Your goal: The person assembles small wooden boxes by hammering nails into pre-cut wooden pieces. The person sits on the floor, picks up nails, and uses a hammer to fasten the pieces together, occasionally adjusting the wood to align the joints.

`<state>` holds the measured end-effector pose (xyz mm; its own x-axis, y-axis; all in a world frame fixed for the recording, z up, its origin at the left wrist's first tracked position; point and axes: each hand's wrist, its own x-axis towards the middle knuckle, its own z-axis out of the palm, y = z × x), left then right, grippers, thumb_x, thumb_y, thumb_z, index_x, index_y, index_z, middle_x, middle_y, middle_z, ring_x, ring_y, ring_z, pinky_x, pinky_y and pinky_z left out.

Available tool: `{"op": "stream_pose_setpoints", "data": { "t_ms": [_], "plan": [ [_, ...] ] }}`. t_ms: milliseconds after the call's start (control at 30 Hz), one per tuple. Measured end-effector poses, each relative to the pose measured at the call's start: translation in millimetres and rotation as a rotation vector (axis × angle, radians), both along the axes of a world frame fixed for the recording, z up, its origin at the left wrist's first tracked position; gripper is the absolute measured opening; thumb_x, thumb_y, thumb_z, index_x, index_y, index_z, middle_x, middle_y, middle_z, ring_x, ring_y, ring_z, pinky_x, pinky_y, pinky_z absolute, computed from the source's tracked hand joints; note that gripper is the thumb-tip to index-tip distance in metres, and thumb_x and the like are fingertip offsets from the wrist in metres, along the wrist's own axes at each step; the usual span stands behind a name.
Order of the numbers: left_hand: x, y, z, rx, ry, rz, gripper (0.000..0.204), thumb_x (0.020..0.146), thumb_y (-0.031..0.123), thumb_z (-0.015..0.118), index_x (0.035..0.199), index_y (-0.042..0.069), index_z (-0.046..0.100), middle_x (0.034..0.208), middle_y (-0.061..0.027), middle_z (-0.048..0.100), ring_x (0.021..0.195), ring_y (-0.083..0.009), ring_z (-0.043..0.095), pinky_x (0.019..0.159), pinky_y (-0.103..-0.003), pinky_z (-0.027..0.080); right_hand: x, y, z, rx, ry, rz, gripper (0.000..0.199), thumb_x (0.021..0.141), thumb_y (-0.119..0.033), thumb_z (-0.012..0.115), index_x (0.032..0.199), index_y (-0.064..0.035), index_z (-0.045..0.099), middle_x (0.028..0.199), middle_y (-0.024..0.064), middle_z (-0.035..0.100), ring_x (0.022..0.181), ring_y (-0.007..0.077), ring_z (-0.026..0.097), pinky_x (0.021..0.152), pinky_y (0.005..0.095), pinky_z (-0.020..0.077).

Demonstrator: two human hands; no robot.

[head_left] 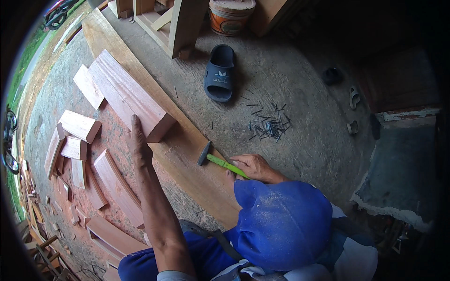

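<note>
— What does the camera catch on the workshop floor?

— A person crouches over a long pale wooden plank (187, 154) laid slantwise on the concrete. The left hand (139, 143) lies flat, fingers straight and together, beside the near end of a thick reddish curved wooden block (129, 96) that rests partly on the plank. It presses rather than grips; nothing is clasped in it.

— And the right hand?

— The right hand (253, 167) is closed round the bright green handle of a hammer with a dark steel head (220, 161). The hammer lies low across the plank, its head pointing toward the reddish block and close to the plank's surface; contact cannot be told. The two hands are well apart, with bare plank between them.

— What surrounds them?

— A scatter of grey steel nails (269, 125) sits on the concrete beyond the right hand. A dark blue rubber slide sandal (219, 72) lies farther off, near an orange plastic bucket (231, 16). To the left, several shorter reddish curved wood pieces (77, 140) are strewn over sawdust. The person's blue-clad knee (281, 225) fills the lower frame.
</note>
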<state>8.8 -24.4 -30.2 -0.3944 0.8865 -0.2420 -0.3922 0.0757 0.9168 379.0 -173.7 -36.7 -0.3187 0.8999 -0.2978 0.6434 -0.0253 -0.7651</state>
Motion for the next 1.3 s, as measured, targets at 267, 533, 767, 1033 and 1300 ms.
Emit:
{"op": "stream_pose_setpoints", "data": {
  "t_ms": [267,533,767,1033,1300],
  "plan": [
    [7,-22,-13,0.096,0.024,0.207,0.039,0.105,0.031,0.062,0.129,0.001,0.057,0.111,-0.0053,0.066,0.101,-0.0136,0.063,0.088,-0.029,0.053,91,70,-53,0.133,-0.374,-0.513,0.020,0.091,-0.020,0.069,0.103,-0.0035,0.072,0.097,0.0196,0.074,0.093,0.0389,0.072,0.080,0.0469,0.0542],
    [2,-23,9,-0.001,0.674,0.628,0.042,0.103,0.029,0.065,0.128,-0.003,0.057,0.110,-0.0092,0.062,0.097,-0.0177,0.058,0.087,-0.033,0.050,83,86,-62,0.122,-0.673,-0.407,0.027,0.091,-0.023,0.068,0.105,-0.0002,0.068,0.102,0.0226,0.072,0.097,0.0426,0.069,0.083,0.0511,0.0533],
    [60,-20,62,0.327,0.837,0.400,0.025,0.100,0.012,0.065,0.124,0.003,0.063,0.104,-0.0053,0.063,0.086,-0.0123,0.058,0.075,-0.028,0.049,57,84,-37,0.255,-0.115,-0.358,0.018,0.100,-0.016,0.056,0.105,0.0014,0.058,0.087,0.0167,0.066,0.078,0.0317,0.070,0.071,0.0453,0.0547],
    [135,-45,61,0.604,1.190,-0.350,0.032,0.085,0.002,0.071,0.116,0.009,0.069,0.114,-0.0100,0.069,0.097,-0.0281,0.069,0.084,-0.037,0.057,-53,106,68,0.166,0.351,-0.224,0.014,0.105,-0.014,0.058,0.111,-0.0019,0.055,0.078,0.0046,0.061,0.066,0.0101,0.061,0.059,0.0291,0.0516],
    [115,-41,60,0.414,1.029,-0.355,0.012,0.090,0.005,0.069,0.102,0.006,0.068,0.091,-0.0114,0.070,0.084,-0.0298,0.071,0.074,-0.037,0.056,-91,123,86,0.141,0.642,-0.224,0.023,0.105,-0.015,0.059,0.124,-0.0026,0.054,0.087,0.0009,0.059,0.073,0.0062,0.057,0.066,0.0249,0.0509]
  ]
}}
